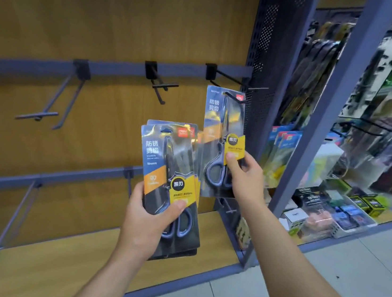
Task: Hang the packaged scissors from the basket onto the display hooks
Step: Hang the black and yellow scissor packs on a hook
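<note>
Right hand [243,176] pinches a packaged scissors [223,141] by its lower edge, its hang hole at the tip of the rightmost hook [232,81]. Left hand [149,219] grips a stack of packs [169,177] just beside and lower left.

I see scissors packs [161,159] blue card, orange band, yellow label, black base; handles [190,221] grey-blue; back panel [107,14] tan wood-grain; rails [116,68] slate blue; side panel [270,34] dark, dotted perforations
</note>
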`<move>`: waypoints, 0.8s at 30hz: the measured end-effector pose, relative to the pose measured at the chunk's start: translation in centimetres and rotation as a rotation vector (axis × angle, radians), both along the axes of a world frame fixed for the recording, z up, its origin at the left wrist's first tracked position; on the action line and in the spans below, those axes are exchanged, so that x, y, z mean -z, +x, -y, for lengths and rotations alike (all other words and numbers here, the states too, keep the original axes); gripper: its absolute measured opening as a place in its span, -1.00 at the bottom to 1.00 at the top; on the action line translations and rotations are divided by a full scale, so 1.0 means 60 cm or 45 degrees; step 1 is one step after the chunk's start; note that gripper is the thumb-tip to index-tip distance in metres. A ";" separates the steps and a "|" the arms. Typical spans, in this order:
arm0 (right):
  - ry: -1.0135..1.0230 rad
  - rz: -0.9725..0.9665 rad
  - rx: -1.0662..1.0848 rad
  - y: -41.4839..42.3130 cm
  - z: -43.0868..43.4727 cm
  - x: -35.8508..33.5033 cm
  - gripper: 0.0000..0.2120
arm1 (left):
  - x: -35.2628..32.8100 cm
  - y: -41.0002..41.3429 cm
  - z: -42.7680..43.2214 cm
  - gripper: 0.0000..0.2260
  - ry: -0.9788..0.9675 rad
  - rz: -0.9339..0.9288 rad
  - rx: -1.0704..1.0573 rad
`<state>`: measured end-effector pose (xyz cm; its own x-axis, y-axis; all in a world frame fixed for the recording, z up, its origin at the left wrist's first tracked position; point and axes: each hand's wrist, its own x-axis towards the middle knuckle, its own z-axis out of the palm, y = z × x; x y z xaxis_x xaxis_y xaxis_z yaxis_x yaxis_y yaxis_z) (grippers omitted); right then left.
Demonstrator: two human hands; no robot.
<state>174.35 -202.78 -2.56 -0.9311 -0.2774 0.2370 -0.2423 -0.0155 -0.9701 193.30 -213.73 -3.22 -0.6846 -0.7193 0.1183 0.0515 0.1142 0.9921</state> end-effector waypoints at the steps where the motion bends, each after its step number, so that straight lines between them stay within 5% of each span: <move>1: 0.037 -0.005 0.029 -0.010 0.014 0.006 -0.91 | 0.000 0.002 0.002 -0.61 0.017 -0.005 -0.009; 7: 0.461 0.151 0.188 0.031 0.022 0.032 -0.33 | 0.010 0.017 0.015 -0.61 0.073 0.018 -0.015; 10: 0.194 0.230 -0.110 0.130 -0.027 0.034 -0.64 | 0.017 0.014 0.013 -0.61 0.124 0.030 -0.021; 13: 0.217 0.233 -0.402 0.207 -0.054 0.038 -0.52 | 0.023 0.008 0.008 -0.62 0.175 0.052 -0.015; 18: 0.321 0.158 -0.160 0.222 -0.044 0.055 -0.45 | 0.025 0.007 -0.009 -0.62 0.185 0.045 0.024; 24: 0.112 0.267 -0.077 0.213 -0.046 0.067 -0.85 | 0.024 0.009 -0.009 -0.55 0.240 -0.001 0.051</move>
